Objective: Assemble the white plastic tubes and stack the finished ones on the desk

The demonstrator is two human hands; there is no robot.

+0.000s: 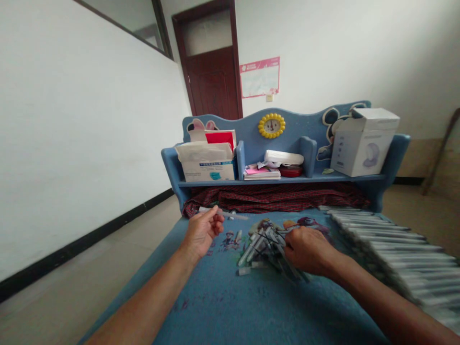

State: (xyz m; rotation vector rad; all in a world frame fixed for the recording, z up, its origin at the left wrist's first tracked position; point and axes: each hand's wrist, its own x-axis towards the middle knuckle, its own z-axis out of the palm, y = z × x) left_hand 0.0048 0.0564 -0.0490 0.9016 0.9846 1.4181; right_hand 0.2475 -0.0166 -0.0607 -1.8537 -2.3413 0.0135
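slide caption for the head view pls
Left hand holding a translucent tube, right hand at a pile of pen-like parts on a blue desk.

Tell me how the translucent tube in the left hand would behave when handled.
The translucent tube is probably light, being slim and see-through. It seems stiff, since it juts straight out of the left hand without drooping. Set down, it might roll if nudged, as its long, narrow shape looks rounded.
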